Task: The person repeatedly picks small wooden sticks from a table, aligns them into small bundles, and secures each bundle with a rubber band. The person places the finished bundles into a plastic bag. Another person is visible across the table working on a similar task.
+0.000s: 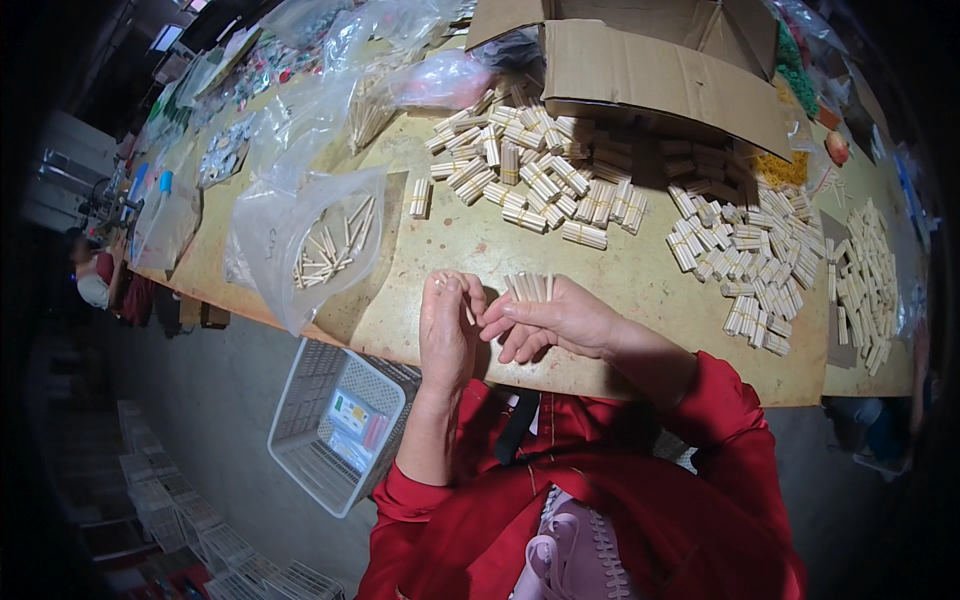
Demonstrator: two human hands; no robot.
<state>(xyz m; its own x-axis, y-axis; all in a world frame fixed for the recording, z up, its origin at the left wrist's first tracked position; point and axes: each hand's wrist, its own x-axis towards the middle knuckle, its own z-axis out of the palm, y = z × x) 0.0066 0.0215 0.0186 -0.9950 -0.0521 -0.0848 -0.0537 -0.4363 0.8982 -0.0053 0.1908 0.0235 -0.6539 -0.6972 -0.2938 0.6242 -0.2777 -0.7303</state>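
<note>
Well, pale sticks (530, 287) jut above right fingers (525, 313).

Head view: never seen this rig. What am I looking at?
No machine here, just a person's two bare hands. The single picture comes from a wide fisheye camera worn on the head, looking down, so straight edges bend near the rim.

The right hand holds a row of short pale wooden sticks. The left hand is beside it, fingers curled; whether it grips anything is hard to tell.

On the tan tabletop lie banded bundles of pale sticks, a clear plastic bag with loose sticks inside, and an open brown cardboard box.
</note>
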